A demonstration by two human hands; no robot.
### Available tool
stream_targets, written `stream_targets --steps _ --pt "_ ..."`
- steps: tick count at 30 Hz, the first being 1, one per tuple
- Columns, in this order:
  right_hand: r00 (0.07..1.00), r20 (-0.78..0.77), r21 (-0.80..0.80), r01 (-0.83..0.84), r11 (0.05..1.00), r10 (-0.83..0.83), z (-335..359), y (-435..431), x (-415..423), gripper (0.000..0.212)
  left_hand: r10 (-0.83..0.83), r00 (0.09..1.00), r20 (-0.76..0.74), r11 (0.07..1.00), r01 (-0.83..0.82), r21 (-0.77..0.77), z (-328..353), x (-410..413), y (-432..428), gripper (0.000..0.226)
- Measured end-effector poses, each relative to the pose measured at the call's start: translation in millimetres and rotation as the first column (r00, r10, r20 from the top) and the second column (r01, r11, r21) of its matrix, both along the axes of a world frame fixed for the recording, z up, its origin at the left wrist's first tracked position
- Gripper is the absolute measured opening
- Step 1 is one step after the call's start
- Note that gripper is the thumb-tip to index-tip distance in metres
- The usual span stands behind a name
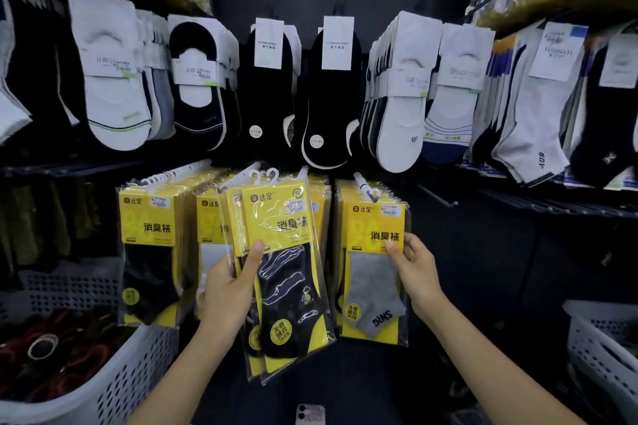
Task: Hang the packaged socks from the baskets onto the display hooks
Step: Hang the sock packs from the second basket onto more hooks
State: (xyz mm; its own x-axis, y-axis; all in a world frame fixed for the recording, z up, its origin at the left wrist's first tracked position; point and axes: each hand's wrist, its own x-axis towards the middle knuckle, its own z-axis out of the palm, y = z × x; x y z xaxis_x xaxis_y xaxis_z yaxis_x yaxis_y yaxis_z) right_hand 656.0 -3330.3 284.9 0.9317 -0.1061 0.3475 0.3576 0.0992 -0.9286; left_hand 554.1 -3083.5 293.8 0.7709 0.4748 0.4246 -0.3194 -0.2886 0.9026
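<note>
My left hand [230,290] grips a small stack of yellow sock packs [286,272] with black socks inside, thumb across the front. Their white hanger hooks [266,176] stand free at the top, just in front of the display row. My right hand [412,264] pinches the right edge of a yellow pack with a grey sock [374,272], which hangs on a white-tipped display hook [362,183]. More yellow packs [152,252] hang on hooks to the left.
Rows of white and black low-cut socks [331,90] hang above. A white perforated basket [114,376] with dark red items stands at lower left, another white basket [600,345] at lower right. A phone [310,414] lies at the bottom centre.
</note>
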Motion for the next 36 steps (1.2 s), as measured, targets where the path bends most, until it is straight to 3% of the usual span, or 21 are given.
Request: stream_targets --steps 8,14,18,20,23,27,30,31,33,36 --pt "0.989 -0.095 0.000 0.116 0.993 -0.115 -3.7 23.9 51.9 0.011 -0.002 1.000 -0.002 1.000 0.002 -0.002 1.2 5.4 3.3 0.050" --pt "0.873 -0.349 -0.043 0.347 0.937 -0.340 -4.7 26.8 86.3 0.046 0.057 0.998 -0.015 0.998 -0.057 -0.017 2.7 8.4 4.6 0.053" --pt "0.836 -0.374 -0.059 0.410 0.910 -0.401 -13.6 17.2 67.1 0.047 0.028 1.000 0.000 0.999 -0.028 -0.037 5.6 3.3 3.6 0.051" --pt "0.881 -0.308 -0.024 0.371 0.928 -0.360 -13.4 16.9 42.9 0.036 0.002 1.000 0.013 0.999 -0.001 -0.050 5.8 -1.1 2.7 0.050" --pt "0.967 -0.206 -0.045 0.146 0.988 -0.152 -1.6 24.9 -6.8 0.018 -0.054 0.998 0.031 0.996 0.056 -0.069 5.5 -9.2 -6.3 0.046" --pt "0.975 -0.125 -0.062 -0.193 0.979 0.184 19.1 37.6 -63.9 0.028 -0.101 0.993 0.062 0.988 0.108 -0.107 1.9 -15.1 -31.9 0.039" --pt "0.973 -0.103 -0.062 -0.215 0.975 0.208 23.5 41.8 -84.5 0.024 -0.210 0.977 0.043 0.967 0.214 -0.136 -1.1 -18.4 -44.5 0.009" --pt "0.974 -0.103 -0.040 -0.207 0.977 0.202 23.2 40.9 -87.5 0.020 -0.228 0.973 0.037 0.965 0.231 -0.127 -1.7 -19.2 -47.2 0.008" --pt "0.969 -0.123 0.004 -0.214 0.977 0.213 20.7 35.7 -91.2 0.017 -0.240 0.971 0.020 0.965 0.241 -0.108 -2.8 -20.3 -49.9 0.010" --pt "0.970 -0.179 0.030 -0.165 0.986 0.167 14.0 20.3 -89.8 0.017 -0.201 0.976 -0.077 0.977 0.195 -0.083 -0.2 -22.3 -48.2 0.033"
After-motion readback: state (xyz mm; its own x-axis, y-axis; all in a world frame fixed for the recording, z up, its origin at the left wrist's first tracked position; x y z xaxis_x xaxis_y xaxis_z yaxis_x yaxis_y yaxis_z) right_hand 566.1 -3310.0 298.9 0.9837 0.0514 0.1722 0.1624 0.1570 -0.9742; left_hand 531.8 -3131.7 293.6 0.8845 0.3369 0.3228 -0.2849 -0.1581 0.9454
